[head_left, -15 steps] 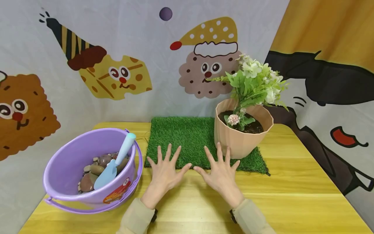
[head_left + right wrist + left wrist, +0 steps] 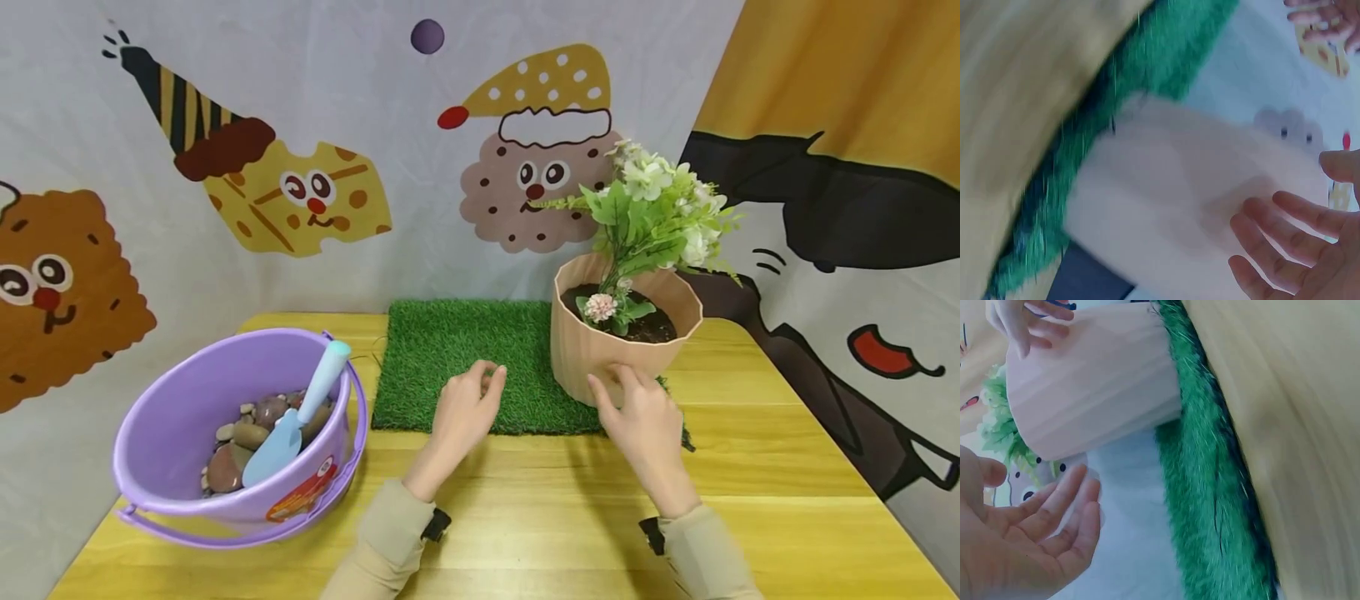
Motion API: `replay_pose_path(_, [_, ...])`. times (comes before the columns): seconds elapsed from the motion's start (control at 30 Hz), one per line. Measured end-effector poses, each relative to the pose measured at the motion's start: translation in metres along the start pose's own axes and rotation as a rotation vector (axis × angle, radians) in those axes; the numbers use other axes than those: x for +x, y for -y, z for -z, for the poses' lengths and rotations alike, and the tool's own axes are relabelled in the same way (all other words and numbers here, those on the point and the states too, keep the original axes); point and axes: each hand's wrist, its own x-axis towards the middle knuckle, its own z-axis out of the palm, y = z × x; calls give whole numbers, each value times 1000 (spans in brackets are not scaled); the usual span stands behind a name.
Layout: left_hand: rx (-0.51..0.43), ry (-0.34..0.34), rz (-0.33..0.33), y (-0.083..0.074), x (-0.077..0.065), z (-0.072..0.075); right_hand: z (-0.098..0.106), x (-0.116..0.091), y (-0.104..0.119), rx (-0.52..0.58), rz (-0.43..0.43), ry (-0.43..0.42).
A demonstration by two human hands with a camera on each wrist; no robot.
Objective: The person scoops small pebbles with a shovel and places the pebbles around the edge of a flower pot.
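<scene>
A pale peach flower pot (image 2: 581, 358) with white and pink flowers stands on the right part of a green artificial grass mat (image 2: 420, 358). My right hand (image 2: 642, 421) is right in front of the pot, fingers loosely bent and overlapping its side in the head view. In the right wrist view the fingers (image 2: 1272, 240) hold nothing and are spread a little beside the pot wall. My left hand (image 2: 467, 408) hovers over the mat's front edge, left of the pot. Its fingers (image 2: 1054, 512) bend softly around nothing in the left wrist view.
A purple bucket (image 2: 172, 417) stands at the left of the wooden table (image 2: 525, 517). Inside it are stones (image 2: 227, 467) and a light blue toy shovel (image 2: 300, 417), its handle rising past the rim. A cartoon-printed cloth (image 2: 315, 50) hangs behind the table.
Both hands were spread flat with palms down. They have since turned and bent their fingers; the right hand moved right to the front of the pot, the left slightly right.
</scene>
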Motion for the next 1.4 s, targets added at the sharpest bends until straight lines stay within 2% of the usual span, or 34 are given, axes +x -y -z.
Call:
replay_pose_path(0.1, [-65, 30, 0, -5, 12, -8, 13, 8, -14, 29, -43, -9])
replay_pose_path(0.27, [-126, 66, -23, -18, 31, -22, 35, 21, -32, 12, -159, -26])
replay_pose_path(0.47, [-165, 38, -18, -43, 56, -31, 50, 46, -58, -17, -243, -49])
replay_pose_path(0.6, [-144, 15, 25, -59, 73, -35, 56, 69, -77, -15, -348, 63])
replay_pose_path(0.73, [-88, 28, 89, -72, 88, -38, 58, 86, -92, 4, -429, 214])
replay_pose_path(0.87, [-15, 72, 151, -80, 98, -41, 56, 95, -102, 46, -440, 319])
replay_pose_path(1.03, [29, 67, 192, -83, 106, -43, 53, 102, -107, 104, -452, 388])
replay_pose_path(1.17, [34, 44, 167, -81, 108, -43, 53, 105, -108, 128, -432, 391])
replay_pose_path(1.4, [79, 28, 75, -77, 108, -38, 51, 106, -108, 169, -371, 396])
